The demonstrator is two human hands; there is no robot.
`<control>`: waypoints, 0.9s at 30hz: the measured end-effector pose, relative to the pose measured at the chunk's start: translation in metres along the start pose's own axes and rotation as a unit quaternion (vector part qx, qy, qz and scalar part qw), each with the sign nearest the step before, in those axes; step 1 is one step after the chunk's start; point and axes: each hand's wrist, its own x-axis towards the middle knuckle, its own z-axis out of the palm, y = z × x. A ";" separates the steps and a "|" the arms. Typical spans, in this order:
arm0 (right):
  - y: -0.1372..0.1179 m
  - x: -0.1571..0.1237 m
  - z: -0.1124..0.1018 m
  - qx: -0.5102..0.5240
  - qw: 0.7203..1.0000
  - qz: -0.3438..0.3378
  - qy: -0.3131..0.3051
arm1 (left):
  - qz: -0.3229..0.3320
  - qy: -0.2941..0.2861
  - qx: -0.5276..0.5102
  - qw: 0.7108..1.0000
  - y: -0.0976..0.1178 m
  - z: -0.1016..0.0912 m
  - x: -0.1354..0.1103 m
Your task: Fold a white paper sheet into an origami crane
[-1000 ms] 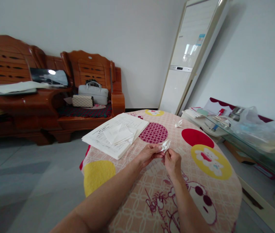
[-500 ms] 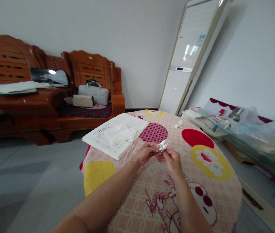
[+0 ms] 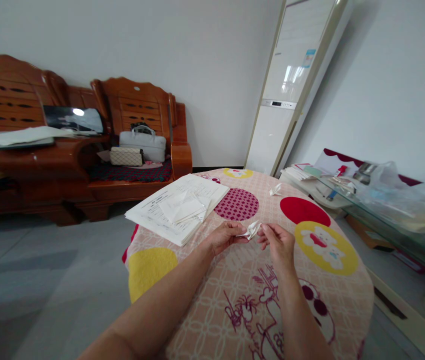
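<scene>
Over the middle of the round table, my left hand [image 3: 228, 237] pinches a small folded white paper [image 3: 253, 230] between thumb and fingers. The paper has several pointed flaps standing up. My right hand [image 3: 279, 242] is at its right end, thumb and forefinger closed at the edge of a flap, the other fingers curled below. Farther back on the cloth lies a similar folded paper piece [image 3: 275, 190]. To the left of my hands, square white paper sheets [image 3: 185, 206] rest on a stack of printed papers [image 3: 152, 220].
A patterned tablecloth [image 3: 204, 320] covers the table. To the right is a glass-topped stand [image 3: 396, 230] with plastic bags [image 3: 381, 185] and papers. Wooden chairs [image 3: 140, 100] holding bags stand at the back left. A tall white air conditioner [image 3: 272, 125] is in the corner.
My right hand has shifted right and slightly up, from under the folded paper to its right end. My left hand keeps its hold, and the view has moved slightly.
</scene>
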 end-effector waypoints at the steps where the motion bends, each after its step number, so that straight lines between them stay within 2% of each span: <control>1: 0.001 0.000 0.000 -0.001 1.000 -0.002 -0.006 | -0.001 -0.001 0.003 1.000 0.000 0.000 0.000; 13: 0.002 0.001 -0.003 -0.065 0.996 -0.032 -0.049 | -0.023 -0.021 0.028 0.999 0.002 -0.001 -0.001; 20: -0.001 -0.003 -0.002 -0.116 0.987 -0.109 -0.031 | -0.023 -0.013 0.023 0.999 0.002 0.000 -0.002; 23: -0.003 -0.003 0.000 -0.084 0.991 -0.096 -0.035 | -0.022 -0.013 0.025 0.999 0.003 -0.001 -0.002; 27: -0.002 -0.003 0.001 -0.014 0.998 -0.041 -0.037 | -0.024 -0.017 0.033 0.999 0.003 -0.001 -0.002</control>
